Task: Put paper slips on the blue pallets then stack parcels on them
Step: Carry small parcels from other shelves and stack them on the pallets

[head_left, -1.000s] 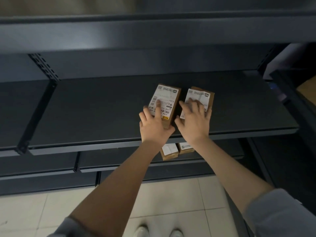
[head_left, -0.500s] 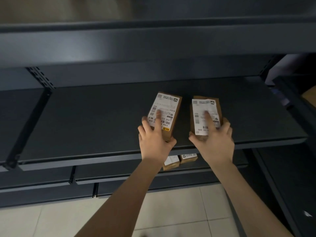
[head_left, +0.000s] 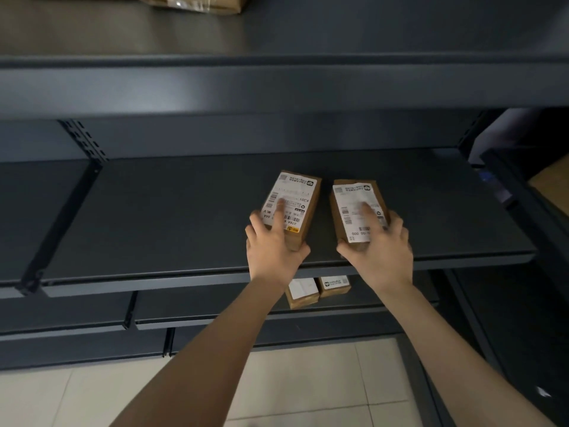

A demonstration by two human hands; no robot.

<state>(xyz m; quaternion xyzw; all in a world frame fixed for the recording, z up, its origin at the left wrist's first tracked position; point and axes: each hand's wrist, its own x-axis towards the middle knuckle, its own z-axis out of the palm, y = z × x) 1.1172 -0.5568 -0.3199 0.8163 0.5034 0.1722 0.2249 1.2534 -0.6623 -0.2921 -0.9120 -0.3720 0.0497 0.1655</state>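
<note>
On dark shelf (head_left: pixel 154 217), L hand (head_left: pixel 274 251) grasps left parcel (head_left: pixel 295 192), R hand (head_left: pixel 381 254) grasps right parcel (head_left: pixel 351 192).
Two more parcels (head_left: pixel 303 292) on lower shelf (head_left: pixel 215 315) at 6 o'clock; shelf surface runs wide toward 9 o'clock.

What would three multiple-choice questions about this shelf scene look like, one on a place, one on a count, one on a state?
1. Where do the left brown cardboard parcel and the right brown cardboard parcel lie?
A. On the floor tiles
B. On the dark grey metal shelf
C. On a blue pallet

2. How many small labelled cardboard boxes show on the lower shelf?
A. None
B. Two
C. Five

3. What is the left hand doing?
A. Hanging free
B. Holding a pen
C. Gripping the left parcel

1 B: both lie flat on it, a gap between them.
2 B: a second box sits beside the first.
3 C: its thumb and fingers curl round the parcel's near end, as the right hand does on the right parcel.
</note>
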